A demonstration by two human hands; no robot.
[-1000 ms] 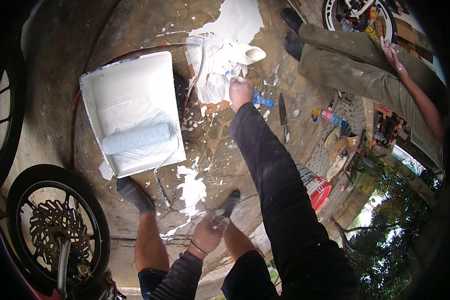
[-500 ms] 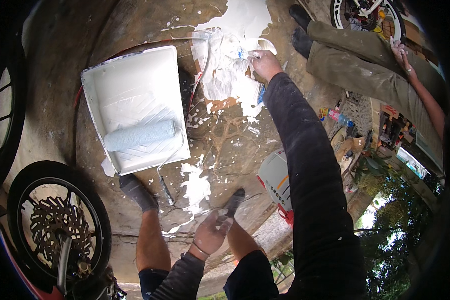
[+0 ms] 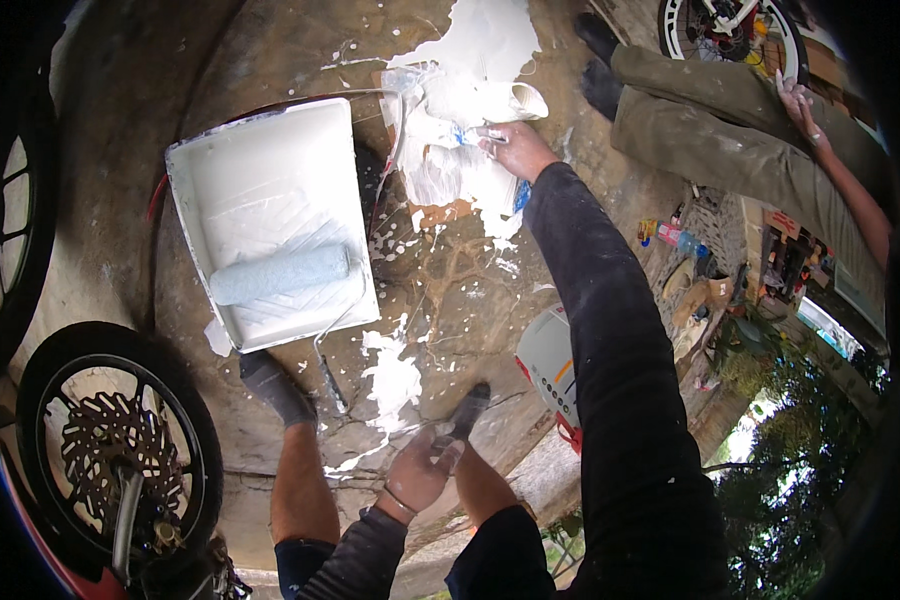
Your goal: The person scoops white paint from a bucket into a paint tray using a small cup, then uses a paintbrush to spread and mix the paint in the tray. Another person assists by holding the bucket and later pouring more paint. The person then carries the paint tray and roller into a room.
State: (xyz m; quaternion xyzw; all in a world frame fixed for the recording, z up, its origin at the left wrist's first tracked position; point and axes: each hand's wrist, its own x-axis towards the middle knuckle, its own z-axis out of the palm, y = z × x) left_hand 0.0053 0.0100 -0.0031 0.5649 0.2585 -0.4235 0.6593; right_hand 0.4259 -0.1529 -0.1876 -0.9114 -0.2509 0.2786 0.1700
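My right hand (image 3: 520, 151) reaches over the floor, its fingers closed on the edge of a crumpled, paint-smeared plastic bag (image 3: 440, 130) with blue marks. Much of the bag is coated in white paint, and its outline blends with the wet paint around it. My left hand (image 3: 419, 470) hovers low above my shins, fingers loosely bent and apart, with nothing in it. Left of the bag lies a white paint tray (image 3: 265, 125). A pale blue roller (image 3: 282, 274) rests in the tray, its handle (image 3: 331, 385) sticking out over the near edge.
White paint (image 3: 495, 40) is spilled at the far side, with splashes (image 3: 394, 375) nearer my feet. A grey-and-red box (image 3: 550, 360) stands beside my right arm. Bicycle wheels (image 3: 205, 450) are at the left. Another person's legs (image 3: 700, 130) extend at the far right, near a plastic bottle (image 3: 678, 238).
My right hand has shifted slightly left and nearer, and the plastic bag's folds have moved with it. My left hand, the tray and the roller stay about where they were.
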